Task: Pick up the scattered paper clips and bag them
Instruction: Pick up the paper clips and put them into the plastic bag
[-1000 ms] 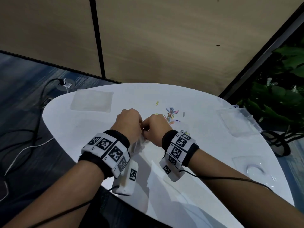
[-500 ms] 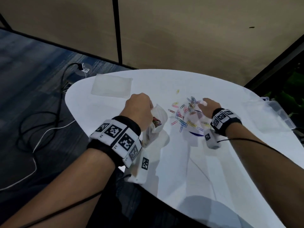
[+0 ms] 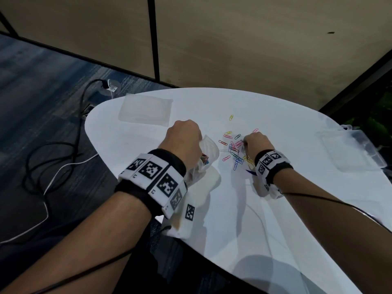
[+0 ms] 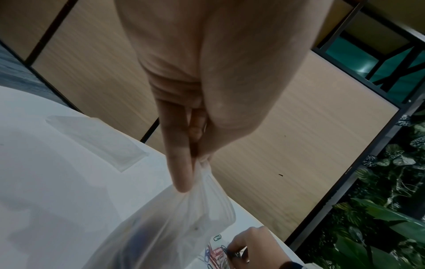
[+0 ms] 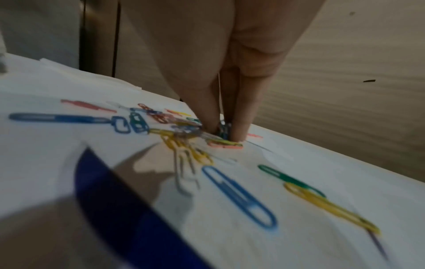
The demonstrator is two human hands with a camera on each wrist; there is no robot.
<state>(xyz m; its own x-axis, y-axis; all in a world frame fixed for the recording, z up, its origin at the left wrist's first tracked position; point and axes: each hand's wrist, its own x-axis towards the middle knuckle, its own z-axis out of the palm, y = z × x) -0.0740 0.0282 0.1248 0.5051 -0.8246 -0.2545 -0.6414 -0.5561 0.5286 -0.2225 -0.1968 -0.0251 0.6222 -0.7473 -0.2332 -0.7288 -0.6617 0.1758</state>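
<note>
Coloured wire paper clips (image 3: 234,150) lie scattered in a loose heap at the centre of the head view, on the white rounded surface (image 3: 244,219). The right hand (image 3: 255,143) reaches into the heap, its thumb and fingertips (image 5: 239,131) closed together on a few clips. Left of the heap, the left hand (image 3: 184,139) pinches the bunched rim of a thin translucent plastic bag (image 4: 184,227), which sags onto the surface with some clips visible inside. A flat clear pouch (image 3: 146,110) lies at upper left.

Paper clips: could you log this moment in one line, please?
left hand holds bag | right hand pinching paper clips | table
</note>
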